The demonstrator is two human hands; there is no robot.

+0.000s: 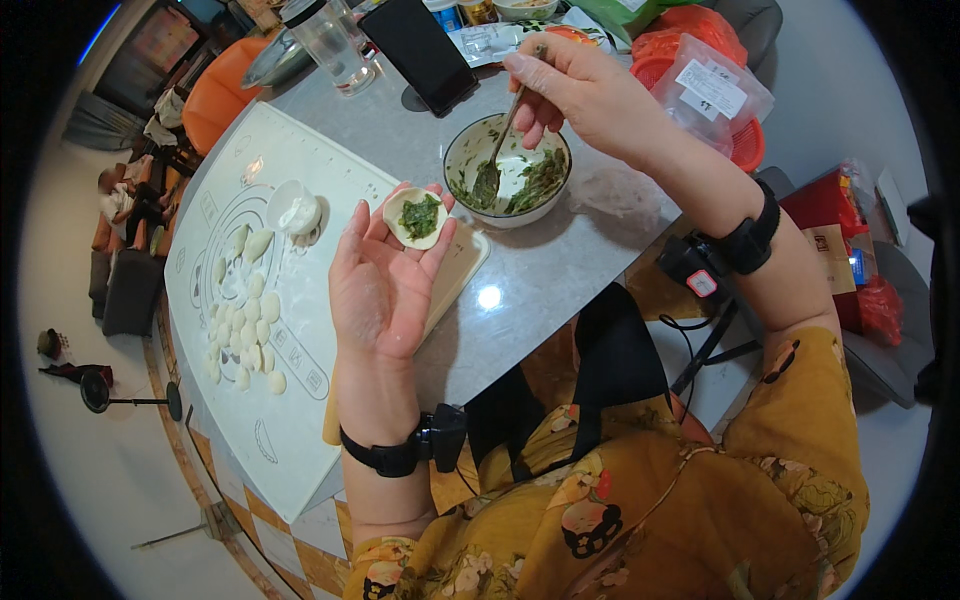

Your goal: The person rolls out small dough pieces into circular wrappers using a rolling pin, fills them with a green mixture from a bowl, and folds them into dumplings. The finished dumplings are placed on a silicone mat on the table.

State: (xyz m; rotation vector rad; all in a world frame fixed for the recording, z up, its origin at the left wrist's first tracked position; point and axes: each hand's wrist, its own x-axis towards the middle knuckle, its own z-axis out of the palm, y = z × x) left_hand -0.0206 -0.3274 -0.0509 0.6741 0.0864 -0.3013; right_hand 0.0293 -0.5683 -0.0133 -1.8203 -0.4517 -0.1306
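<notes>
A round dough wrapper [390, 215] lies on the fingers of my left hand [386, 281], which is palm up over the edge of the pastry mat [225, 420]. Chopped green filling [420, 217] sits in the middle of the wrapper. My right hand [559, 86] grips the handle of a metal spoon [504, 135]. The spoon's bowl end, coated with green filling, rests inside a white bowl with a dark rim [510, 219]. More filling [541, 184] clings to the bowl's right side and wall.
Several dough pieces [247, 322] and folded dumplings [257, 245] lie on the mat beside a small cup of white powder [296, 210]. Behind stand a smartphone [420, 56] and a clear bottle [330, 49]. A crumpled plastic bag [619, 199] lies right of the bowl. A person [116, 202] sits far left.
</notes>
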